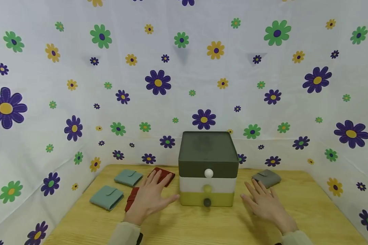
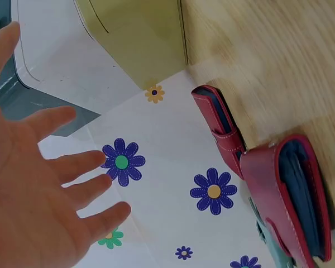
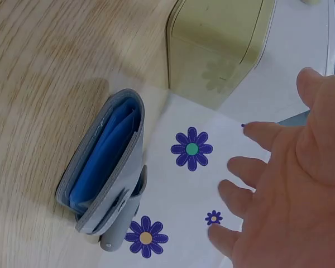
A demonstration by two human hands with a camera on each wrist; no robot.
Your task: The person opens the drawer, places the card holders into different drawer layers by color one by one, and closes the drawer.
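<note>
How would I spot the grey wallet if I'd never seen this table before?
Find the stacked drawer box on the wooden table. To its right, just beyond the person's right hand, lies the grey wallet with its strap closure. It is the only wallet on that side; the red wallets and blue-green wallets lie left of the box.

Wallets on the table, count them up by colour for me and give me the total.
Teal wallets: 2
Red wallets: 2
Grey wallet: 1
Total: 5
</note>
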